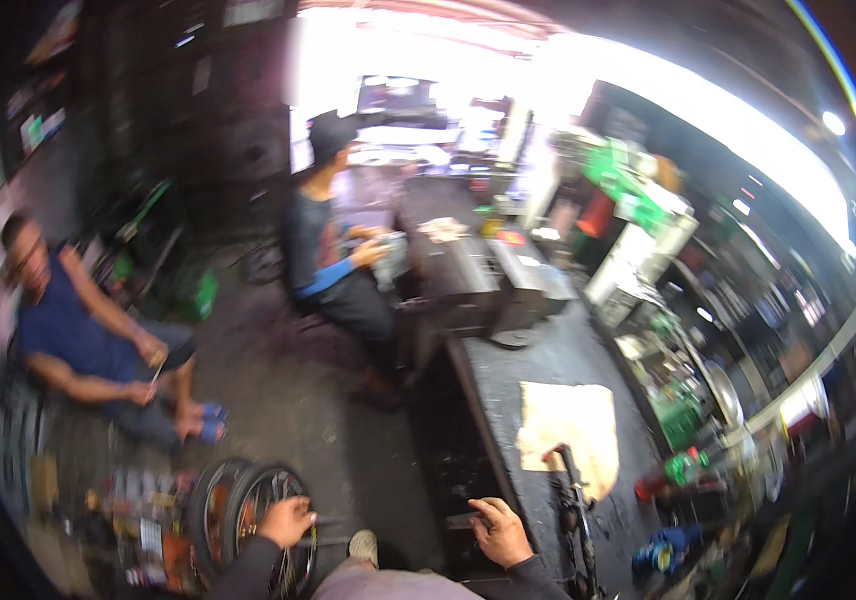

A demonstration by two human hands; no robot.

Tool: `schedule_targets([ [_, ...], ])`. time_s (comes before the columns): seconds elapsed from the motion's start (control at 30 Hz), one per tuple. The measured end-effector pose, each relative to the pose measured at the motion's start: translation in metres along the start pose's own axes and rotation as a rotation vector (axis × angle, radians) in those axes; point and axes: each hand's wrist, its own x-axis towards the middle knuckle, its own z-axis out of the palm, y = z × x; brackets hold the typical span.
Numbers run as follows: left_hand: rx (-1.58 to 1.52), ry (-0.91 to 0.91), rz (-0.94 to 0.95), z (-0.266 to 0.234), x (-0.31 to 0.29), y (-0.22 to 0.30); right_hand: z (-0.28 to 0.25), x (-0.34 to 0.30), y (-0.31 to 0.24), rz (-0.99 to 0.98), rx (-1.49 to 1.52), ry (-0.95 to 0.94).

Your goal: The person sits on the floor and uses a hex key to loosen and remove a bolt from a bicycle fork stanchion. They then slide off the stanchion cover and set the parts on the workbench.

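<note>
My left hand (288, 522) hovers over two bicycle wheels (265, 505) at the lower left. Its fingers are loosely bent and apart, with nothing seen in them. Beside the near end of a dark workbench (588, 345), my right hand (501, 533) is held out with fingers spread and no object visible in it. To its right, a slim black metal part with a long shaft (575, 500) lies on the bench. Its upper end rests on a pale cream cloth (573, 425). Motion blur hides fine detail.
A seated person (88, 335) on the left holds a thin light item. Another person (333, 250) sits by the bench's far end near dark metal boxes (448, 270). Bottles (686, 467) and cluttered tools line the right side. My shoe (363, 547) shows below.
</note>
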Motion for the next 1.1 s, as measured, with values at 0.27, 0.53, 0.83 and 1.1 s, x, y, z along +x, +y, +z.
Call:
schedule_targets([
  [0.27, -0.175, 0.227, -0.294, 0.077, -0.108, -0.082, 0.051, 0.012, -0.023, -0.196, -0.059, -0.429],
  [0.53, -0.188, 0.375, -0.747, 0.222, -0.296, -0.162, 0.06, 0.02, -0.013, -0.462, -0.141, -0.739],
  [0.83, 0.15, -0.306, -1.016, 0.384, -0.516, -0.237, 0.073, -0.035, 0.012, -0.53, -0.085, -0.556],
  [1.1, 0.03, -0.025, -1.018, 0.304, -0.466, -0.276, 0.084, -0.094, 0.05, -0.419, -0.192, -0.796],
])
